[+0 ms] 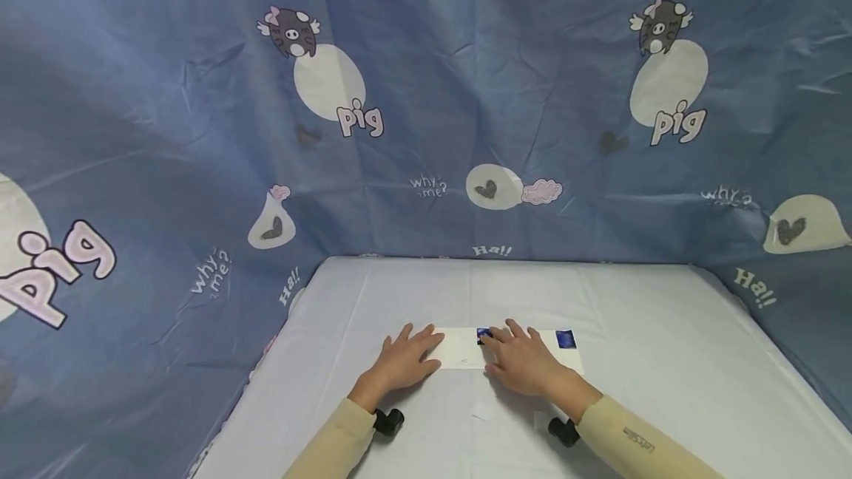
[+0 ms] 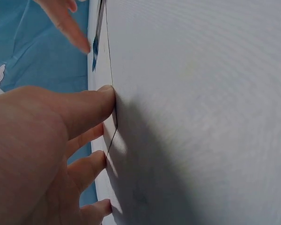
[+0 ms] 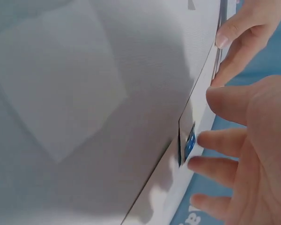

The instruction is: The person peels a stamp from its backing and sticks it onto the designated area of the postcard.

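A white paper strip (image 1: 459,355), which looks like an envelope, lies flat on the table with a dark blue square sticker (image 1: 484,335) at its upper right. Adjoining it on the right is a second white paper (image 1: 552,346) bearing another blue square (image 1: 566,339). My left hand (image 1: 404,359) rests at the left end, its thumb (image 2: 100,107) touching the near edge and its fingers spread. Over the meeting ends of the papers, my right hand (image 1: 526,362) has its fingers extended, fingertips beside the first blue square (image 3: 190,142). Whether they press it is unclear.
A white cloth covers the table (image 1: 413,287). Near my right wrist lies a small pale sheet (image 3: 61,79). Blue printed curtains (image 1: 413,94) hang behind and to the sides. Each wrist carries a black camera (image 1: 389,421).
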Available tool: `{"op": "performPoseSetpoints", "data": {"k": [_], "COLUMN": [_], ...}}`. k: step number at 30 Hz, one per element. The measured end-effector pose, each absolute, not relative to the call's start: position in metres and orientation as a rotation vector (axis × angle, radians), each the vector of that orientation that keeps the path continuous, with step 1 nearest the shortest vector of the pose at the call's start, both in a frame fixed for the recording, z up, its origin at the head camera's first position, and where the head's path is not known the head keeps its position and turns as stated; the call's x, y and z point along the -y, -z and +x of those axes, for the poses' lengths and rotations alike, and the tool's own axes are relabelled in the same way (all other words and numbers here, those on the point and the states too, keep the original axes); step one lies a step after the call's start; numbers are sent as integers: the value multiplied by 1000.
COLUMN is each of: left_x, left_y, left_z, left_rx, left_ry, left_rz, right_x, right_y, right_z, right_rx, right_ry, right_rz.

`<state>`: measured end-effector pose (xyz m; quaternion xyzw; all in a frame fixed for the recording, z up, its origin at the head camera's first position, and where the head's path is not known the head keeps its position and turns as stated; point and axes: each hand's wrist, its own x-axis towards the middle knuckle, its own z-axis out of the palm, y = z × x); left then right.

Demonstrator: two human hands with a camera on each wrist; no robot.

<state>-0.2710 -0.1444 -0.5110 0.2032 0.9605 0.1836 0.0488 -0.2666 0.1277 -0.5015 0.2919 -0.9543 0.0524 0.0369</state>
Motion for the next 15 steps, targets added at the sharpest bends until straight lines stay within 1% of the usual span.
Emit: {"op": "performPoseSetpoints", "data": {"k": [15], "left_x": [143], "left_y": [515], "left_z": [-274], "left_rx": [-2935], "left_ry": [-566], "left_rz": [612], "right_x": [-140], "right_y": [498], "right_z": [-266], "right_rx": [2878], "right_ry": [-188], "right_rz": [900]}}
